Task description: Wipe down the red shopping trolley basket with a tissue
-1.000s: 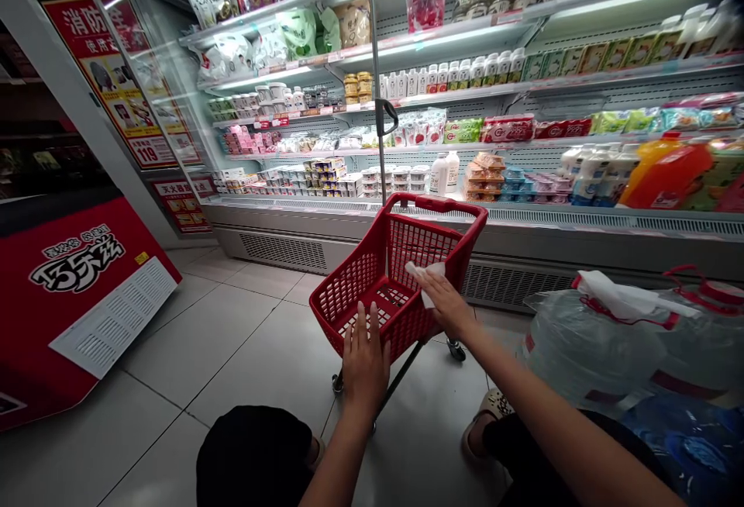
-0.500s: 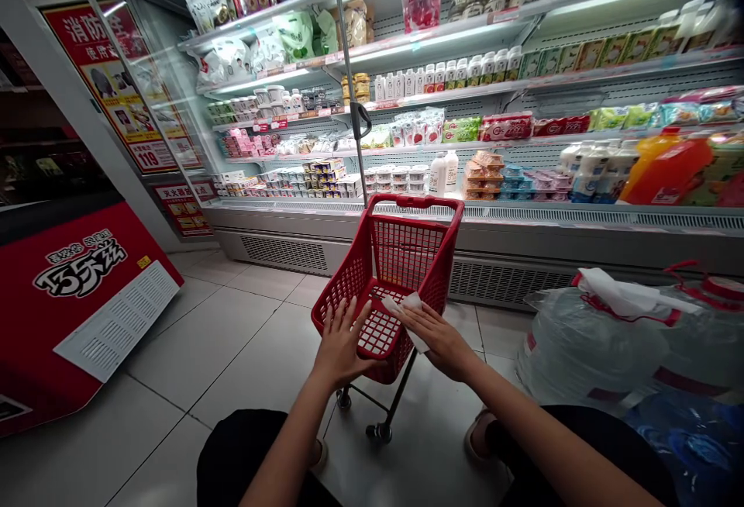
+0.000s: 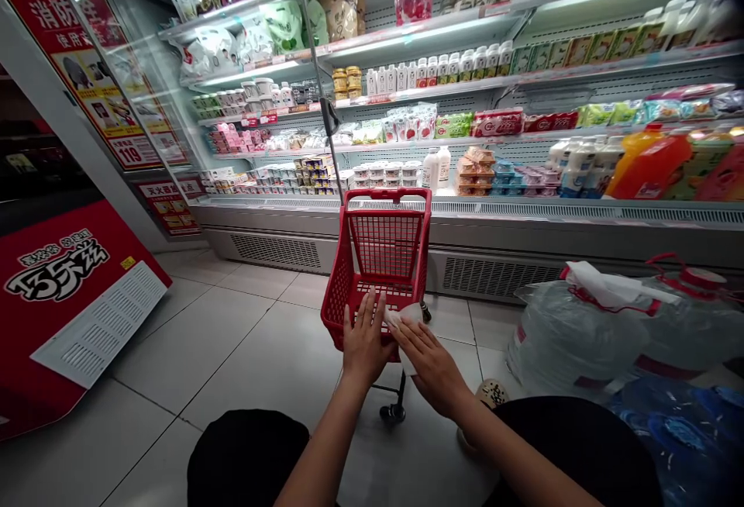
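Note:
A red shopping cart (image 3: 387, 239) with a plastic mesh basket stands in front, between my knees and the shelves. My left hand (image 3: 366, 340) is at the basket's near rim, its fingers stretched out and nothing held in them. Beside it, my right hand (image 3: 427, 356) lies over a white cloth or tissue (image 3: 411, 312), pressing it at the basket's near right corner. Part of the white piece hangs below the fingers.
A refrigerated display (image 3: 372, 146) full of packages and bottles spans the background. At the left stands a red freezer (image 3: 70, 298). Wrapped large water bottles (image 3: 575, 336) sit on the floor at the right.
The cart has turned and now faces more squarely. My left hand has moved right, closer to my right hand, which has shifted slightly down with the white piece. The whole view has shifted a little.

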{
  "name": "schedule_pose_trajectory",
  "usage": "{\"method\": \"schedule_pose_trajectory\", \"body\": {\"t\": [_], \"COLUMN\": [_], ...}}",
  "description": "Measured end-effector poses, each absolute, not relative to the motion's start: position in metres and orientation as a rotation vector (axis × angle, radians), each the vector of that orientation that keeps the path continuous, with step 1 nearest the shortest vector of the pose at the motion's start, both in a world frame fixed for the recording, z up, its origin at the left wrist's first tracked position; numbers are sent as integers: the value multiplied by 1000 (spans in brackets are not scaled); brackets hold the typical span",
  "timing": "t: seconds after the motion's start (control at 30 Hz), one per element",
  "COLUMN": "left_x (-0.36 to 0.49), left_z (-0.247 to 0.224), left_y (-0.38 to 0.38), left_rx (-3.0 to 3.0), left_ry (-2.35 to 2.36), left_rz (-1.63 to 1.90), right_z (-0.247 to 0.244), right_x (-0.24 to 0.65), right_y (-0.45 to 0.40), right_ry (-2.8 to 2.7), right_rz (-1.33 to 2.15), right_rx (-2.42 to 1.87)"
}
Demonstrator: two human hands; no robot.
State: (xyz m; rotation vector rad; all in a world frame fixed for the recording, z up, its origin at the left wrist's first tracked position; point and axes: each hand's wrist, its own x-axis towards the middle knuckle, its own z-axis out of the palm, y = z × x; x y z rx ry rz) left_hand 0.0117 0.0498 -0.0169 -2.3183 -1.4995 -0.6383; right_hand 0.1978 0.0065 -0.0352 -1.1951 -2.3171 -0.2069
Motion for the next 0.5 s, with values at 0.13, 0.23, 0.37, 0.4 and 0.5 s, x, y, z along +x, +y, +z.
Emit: {"method": "schedule_pose_trajectory", "body": {"t": [0.13,0.23,0.37,0.4,0.5], "left_x": [14,-9,-33,-34,-25], "left_z": [-12,-5,-1,-2,-7], "left_y": [44,45,47,46,42], "left_rx": [-2370,-2402,-2397,-2409,-2421], "left_ry": [-1373,-1290,-1332,-1330,-1338], "left_rz": [-618,-590,-582,-578,-599], "right_z": [-33,-35,-43,-45,-48], "right_x": [219,237,243,241,224], "right_y": [-1,3,5,4,1], "right_ry": [-2340,-2293,-2104,-2065,-2049], "right_rz": [-266,-265,-225,-217,-222], "right_rx": [-1221,-1274,-1349,-1366,-1385]}}
